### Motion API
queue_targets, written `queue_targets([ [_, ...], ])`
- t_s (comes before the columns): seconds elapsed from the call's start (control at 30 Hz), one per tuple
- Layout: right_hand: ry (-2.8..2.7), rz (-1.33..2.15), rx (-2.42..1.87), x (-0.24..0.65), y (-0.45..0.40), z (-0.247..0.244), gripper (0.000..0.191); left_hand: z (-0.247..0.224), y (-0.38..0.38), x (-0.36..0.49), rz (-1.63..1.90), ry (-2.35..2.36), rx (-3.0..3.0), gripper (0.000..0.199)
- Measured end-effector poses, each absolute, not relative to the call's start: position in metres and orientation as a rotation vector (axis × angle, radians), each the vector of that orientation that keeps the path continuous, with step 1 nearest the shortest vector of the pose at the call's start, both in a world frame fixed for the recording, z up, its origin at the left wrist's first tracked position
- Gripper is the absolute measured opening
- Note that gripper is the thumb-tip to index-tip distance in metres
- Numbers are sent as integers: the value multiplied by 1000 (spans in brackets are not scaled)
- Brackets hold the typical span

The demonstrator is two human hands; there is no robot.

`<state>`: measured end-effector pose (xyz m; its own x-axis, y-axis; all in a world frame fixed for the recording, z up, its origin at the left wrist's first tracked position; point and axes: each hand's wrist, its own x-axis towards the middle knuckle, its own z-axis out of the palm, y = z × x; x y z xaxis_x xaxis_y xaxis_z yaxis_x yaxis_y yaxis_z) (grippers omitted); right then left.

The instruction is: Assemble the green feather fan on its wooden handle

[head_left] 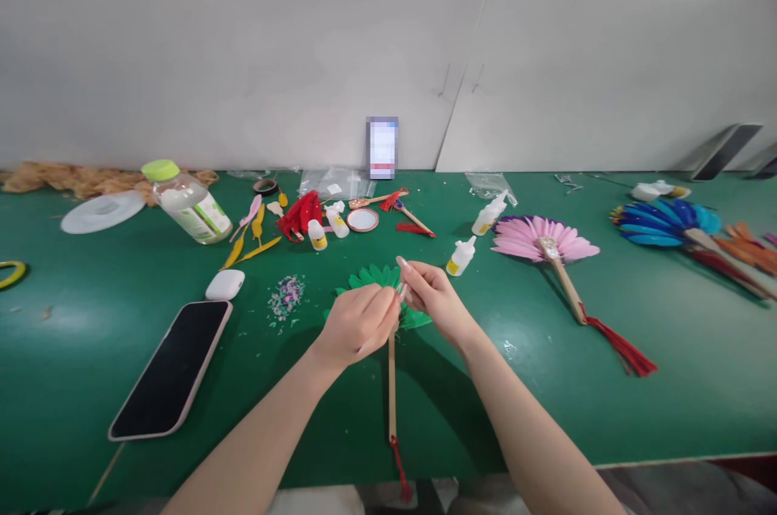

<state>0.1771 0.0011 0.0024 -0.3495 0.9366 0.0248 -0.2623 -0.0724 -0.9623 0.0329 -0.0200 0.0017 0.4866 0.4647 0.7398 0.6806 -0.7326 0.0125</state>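
Note:
My left hand [359, 322] and my right hand [438, 298] meet over the head of a green feather fan [370, 278], with their fingertips pinched together. Whatever sits between the fingers is too small to make out. The fan lies on the table, its wooden handle [392, 385] pointing toward me and a red tassel [401, 470] at the end. My hands hide the middle of its feathers. Left of the fan is a small pile of purple, white and teal flakes [287, 298].
Glue bottles [461, 257] stand beyond my hands. At right lie a pink feather fan [562, 244] and a blue one [664, 222]. To the left are a phone [173, 369], a white case [225, 285] and a jar [193, 207]. Red feathers [300, 215] lie behind. A grey partition [243, 61] closes the back.

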Motion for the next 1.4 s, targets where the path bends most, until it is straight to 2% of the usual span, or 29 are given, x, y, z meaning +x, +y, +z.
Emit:
queue_targets([
  [0.43, -1174, 1669, -781, 176, 1, 2, 46, 1, -20, 37, -1117, -933, -2356, 14],
  [1.0, -1161, 1794, -758, 179, -1, 11, 49, 3, -21, 35, -1375, -1063, -2429, 10],
  [1.2, -1157, 1803, -786, 180, -2, 9, 43, 5, -21, 34, -1425, -1089, -2423, 10],
  [1.4, -1237, 1607, -838, 184, 1, 5, 32, 5, -20, 33, -1400, -1114, -2420, 12],
])
